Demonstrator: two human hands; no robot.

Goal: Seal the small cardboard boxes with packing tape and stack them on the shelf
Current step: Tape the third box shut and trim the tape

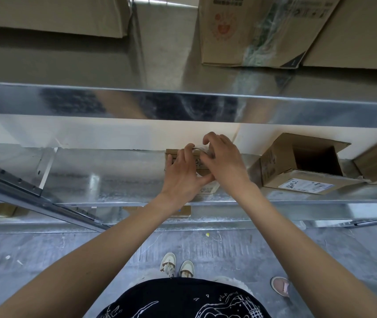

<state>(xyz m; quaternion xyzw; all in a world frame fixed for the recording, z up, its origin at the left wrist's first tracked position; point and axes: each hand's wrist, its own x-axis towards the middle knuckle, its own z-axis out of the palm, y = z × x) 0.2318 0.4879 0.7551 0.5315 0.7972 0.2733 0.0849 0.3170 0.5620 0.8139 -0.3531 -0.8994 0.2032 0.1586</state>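
A small cardboard box [171, 154] sits on the metal shelf [114, 175], mostly covered by both hands. My left hand [183, 175] lies on the box's top with fingers spread flat. My right hand [223, 161] curls round a roll of clear packing tape [198, 149] at the box's far edge. Part of the box's printed top [198, 162] shows between the hands, and a white label [208, 190] shows on its near end.
An open cardboard box [302, 166] with a white label stands to the right on the same shelf. Larger cartons [251, 31] sit on the shelf above. A slanted metal rail [33, 196] crosses at left. Another person's shoe [280, 285] is on the floor.
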